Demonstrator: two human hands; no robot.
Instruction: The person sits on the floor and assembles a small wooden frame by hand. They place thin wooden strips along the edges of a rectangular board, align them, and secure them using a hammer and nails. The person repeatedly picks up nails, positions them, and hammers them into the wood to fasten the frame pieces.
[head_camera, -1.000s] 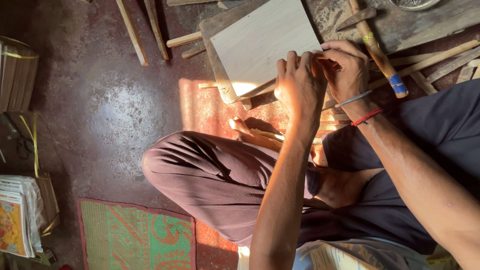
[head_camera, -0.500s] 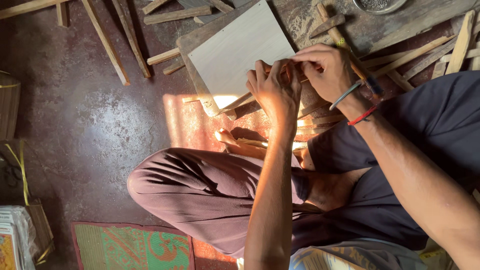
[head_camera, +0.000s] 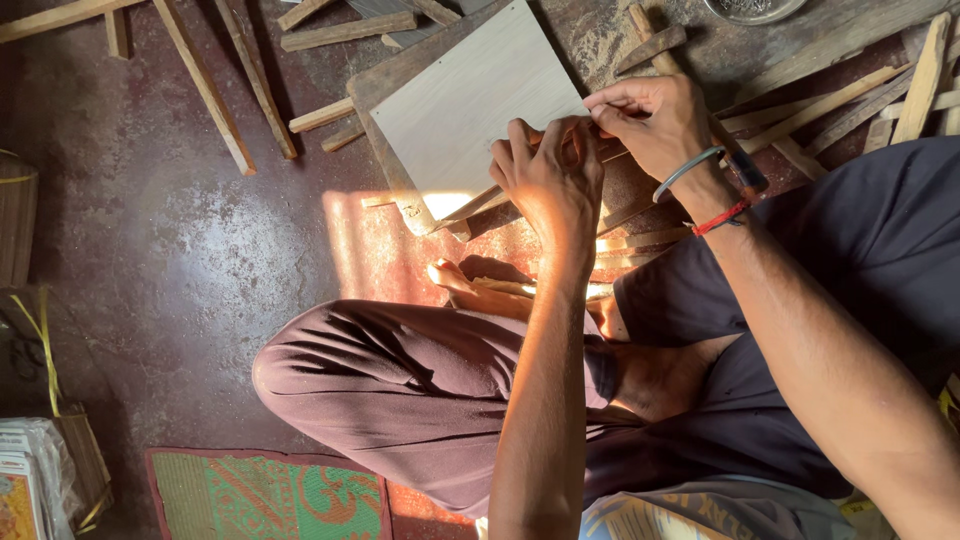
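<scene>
My left hand (head_camera: 548, 180) and right hand (head_camera: 655, 122) pinch a thin stick (head_camera: 560, 140) at the pale board's (head_camera: 470, 110) edge — fingers clamped, work seemingly midway, sticks (head_camera: 840, 95) left.

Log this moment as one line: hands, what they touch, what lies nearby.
left hand: fingers curled at pale board edge | right hand: pinching something small, cannot tell what | nearby: wood strips on floor
</scene>
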